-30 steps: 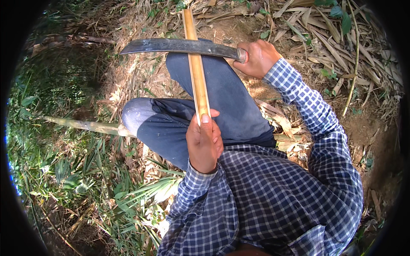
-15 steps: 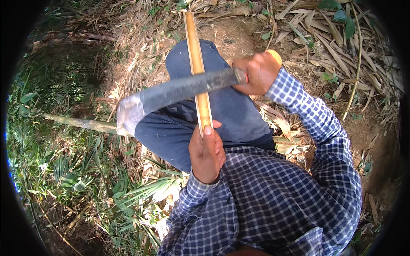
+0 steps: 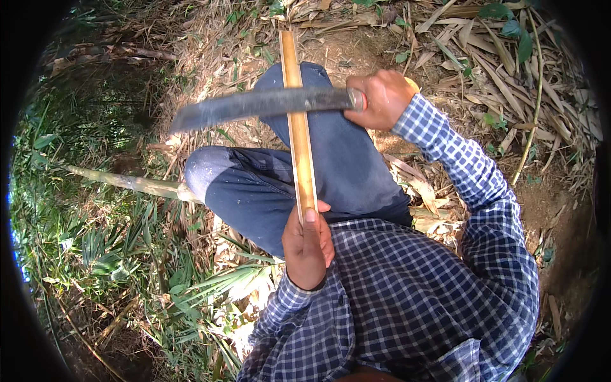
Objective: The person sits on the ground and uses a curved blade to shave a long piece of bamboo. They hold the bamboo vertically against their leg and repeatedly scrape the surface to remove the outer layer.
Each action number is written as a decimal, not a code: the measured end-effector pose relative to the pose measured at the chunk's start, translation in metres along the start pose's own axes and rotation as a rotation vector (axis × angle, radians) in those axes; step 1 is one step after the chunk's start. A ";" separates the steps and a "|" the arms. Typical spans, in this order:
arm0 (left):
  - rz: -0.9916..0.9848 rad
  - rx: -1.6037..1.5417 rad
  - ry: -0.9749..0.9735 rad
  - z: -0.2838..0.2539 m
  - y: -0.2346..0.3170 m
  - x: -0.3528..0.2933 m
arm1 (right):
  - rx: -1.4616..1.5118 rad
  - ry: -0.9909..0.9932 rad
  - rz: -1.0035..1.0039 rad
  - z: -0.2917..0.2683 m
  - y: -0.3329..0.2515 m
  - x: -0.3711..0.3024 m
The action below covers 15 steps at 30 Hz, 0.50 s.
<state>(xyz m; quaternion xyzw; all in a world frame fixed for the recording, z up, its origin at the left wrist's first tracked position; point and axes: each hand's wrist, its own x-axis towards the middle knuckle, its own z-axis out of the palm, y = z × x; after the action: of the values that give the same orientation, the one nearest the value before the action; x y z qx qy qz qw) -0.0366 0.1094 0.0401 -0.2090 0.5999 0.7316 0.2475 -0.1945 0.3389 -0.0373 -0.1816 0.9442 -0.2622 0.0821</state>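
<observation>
My left hand [image 3: 307, 247] is closed round the near end of a split bamboo strip [image 3: 302, 159], thumb lying along its hollow, pale-yellow inner face. The strip points away from me over my blue trousers. In my right hand [image 3: 380, 99] is the handle of a machete [image 3: 254, 105], its orange butt just showing behind the fist. The long dark blade runs leftward across the upper part of the strip, slightly blurred. Whether its edge bites into the bamboo or only rests against it, I cannot tell.
A bamboo pole [image 3: 127, 181] lies to the left, its cut end by my left knee [image 3: 207, 172]. Dry leaves [image 3: 496, 63] litter the ground at the far right, with a thin stem [image 3: 534, 102] among them. Green plants [image 3: 102, 254] grow on the left.
The machete has moved farther along the strip, away from me, and its blade lies flatter. My left hand and the strip have shifted slightly toward me.
</observation>
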 end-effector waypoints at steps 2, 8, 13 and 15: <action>0.001 0.004 0.002 -0.002 -0.001 -0.001 | -0.002 0.065 -0.075 0.000 0.001 -0.002; -0.011 0.000 0.001 -0.005 -0.001 -0.007 | -0.009 0.001 0.080 0.003 0.016 0.008; 0.050 0.036 -0.010 -0.011 -0.007 -0.012 | -0.088 0.046 0.090 0.005 0.024 0.020; 0.035 0.069 -0.003 -0.012 -0.005 -0.010 | -0.038 0.001 0.177 0.001 0.023 0.025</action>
<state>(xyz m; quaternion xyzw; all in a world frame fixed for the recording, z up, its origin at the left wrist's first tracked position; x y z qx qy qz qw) -0.0258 0.0974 0.0399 -0.1887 0.6281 0.7148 0.2428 -0.2246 0.3470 -0.0516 -0.0988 0.9614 -0.2360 0.1009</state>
